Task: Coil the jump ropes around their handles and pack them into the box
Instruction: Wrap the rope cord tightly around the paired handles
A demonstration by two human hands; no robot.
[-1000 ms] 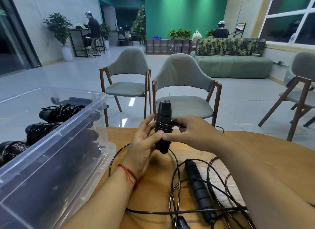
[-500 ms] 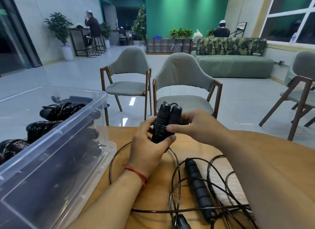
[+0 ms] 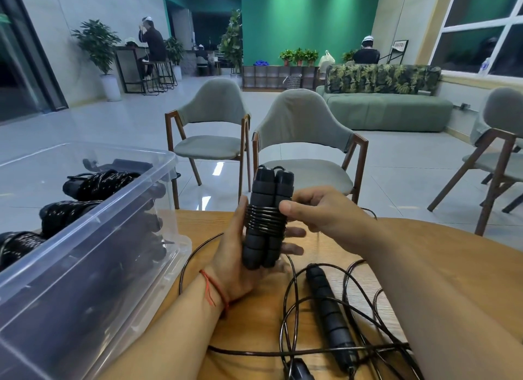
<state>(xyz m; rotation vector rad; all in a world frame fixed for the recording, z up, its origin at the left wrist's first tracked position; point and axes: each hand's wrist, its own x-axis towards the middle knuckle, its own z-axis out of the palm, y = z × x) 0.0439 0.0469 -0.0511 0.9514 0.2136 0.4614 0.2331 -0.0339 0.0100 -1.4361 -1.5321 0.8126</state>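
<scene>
Two black jump-rope handles stand upright side by side above the wooden table, with black cord wound several turns round their middle. My left hand grips them from behind and below. My right hand pinches the cord at the coil's right edge. Another black handle lies on the table among loose cord loops. The clear plastic box at left holds several coiled ropes.
Two grey chairs with wooden legs stand just beyond the table's far edge, and a third at right. People sit far back by a counter and a green sofa. A small black part lies at the bottom edge.
The handle pair has turned in my left hand, so both handles now face me. More turns of cord sit round their middle, and my right hand has come round to the coil's right edge.
</scene>
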